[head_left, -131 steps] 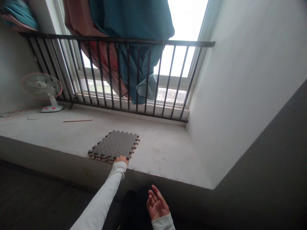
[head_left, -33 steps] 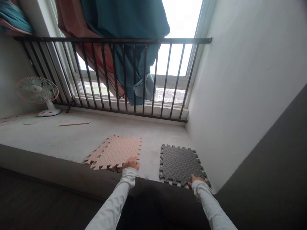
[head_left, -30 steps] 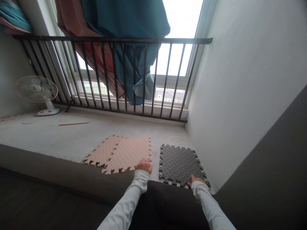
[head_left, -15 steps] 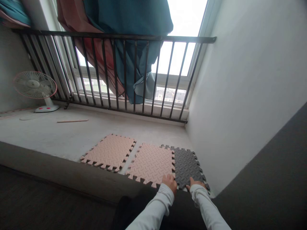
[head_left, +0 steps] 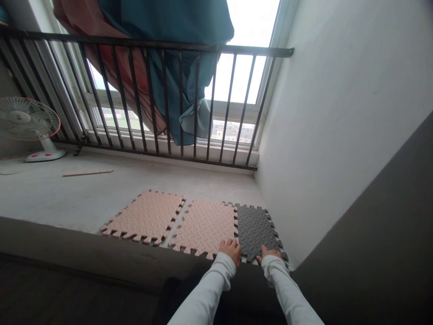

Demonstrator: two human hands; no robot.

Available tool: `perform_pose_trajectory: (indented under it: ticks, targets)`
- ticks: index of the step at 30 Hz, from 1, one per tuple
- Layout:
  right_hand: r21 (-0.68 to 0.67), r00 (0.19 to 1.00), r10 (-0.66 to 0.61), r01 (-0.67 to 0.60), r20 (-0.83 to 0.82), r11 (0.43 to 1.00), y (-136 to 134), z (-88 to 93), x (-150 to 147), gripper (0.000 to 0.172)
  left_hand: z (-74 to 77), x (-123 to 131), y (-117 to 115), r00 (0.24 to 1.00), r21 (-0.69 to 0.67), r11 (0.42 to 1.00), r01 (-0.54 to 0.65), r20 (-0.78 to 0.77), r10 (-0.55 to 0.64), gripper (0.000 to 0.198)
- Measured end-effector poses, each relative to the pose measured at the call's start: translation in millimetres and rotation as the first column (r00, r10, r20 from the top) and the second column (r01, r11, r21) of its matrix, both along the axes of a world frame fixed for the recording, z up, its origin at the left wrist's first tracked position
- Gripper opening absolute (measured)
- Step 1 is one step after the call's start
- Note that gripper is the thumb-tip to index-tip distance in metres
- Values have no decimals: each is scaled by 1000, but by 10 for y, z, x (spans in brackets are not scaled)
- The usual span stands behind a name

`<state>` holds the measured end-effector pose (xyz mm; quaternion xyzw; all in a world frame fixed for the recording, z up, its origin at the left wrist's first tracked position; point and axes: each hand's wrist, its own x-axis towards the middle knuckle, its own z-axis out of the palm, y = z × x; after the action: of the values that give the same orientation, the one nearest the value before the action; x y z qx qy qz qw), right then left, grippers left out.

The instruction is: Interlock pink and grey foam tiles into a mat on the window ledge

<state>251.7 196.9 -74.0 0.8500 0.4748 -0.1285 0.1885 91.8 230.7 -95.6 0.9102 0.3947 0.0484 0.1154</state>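
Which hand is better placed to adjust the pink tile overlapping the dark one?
Left, most likely: the left hand is on that pink tile's near right corner, while the right hand is at the dark tile's near edge.

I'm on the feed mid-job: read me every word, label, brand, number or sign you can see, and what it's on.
No readable text anywhere in view.
Fan: a small mark on its hub, too small to read.
Left pink mat, middle pink mat and grey mat: raised tread pattern, no lettering visible.
Buildings outside the window: too small and hazy to make out any signs.
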Motion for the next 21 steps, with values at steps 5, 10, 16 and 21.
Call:
perform_pose_trajectory:
  ticks: [5,10,16,21]
  targets:
    - [-53,998,-44,46,34,998,-2,28,-28,48,99,-83,147,992,-29,995,-100,-85,98,39]
    - [-71,998,-51,54,33,996,-7,73,-48,48,126,-93,259,983,-69,991,-111,-152,99,38]
    - [-38,997,-58,59,48,998,-9,-12,-26,47,96,-162,364,970,-40,985,-169,-186,158,36]
    - [-37,996,-77,79,49,996,-11,-20,-25,48,116,-294,465,962,-44,981,-191,-206,178,36]
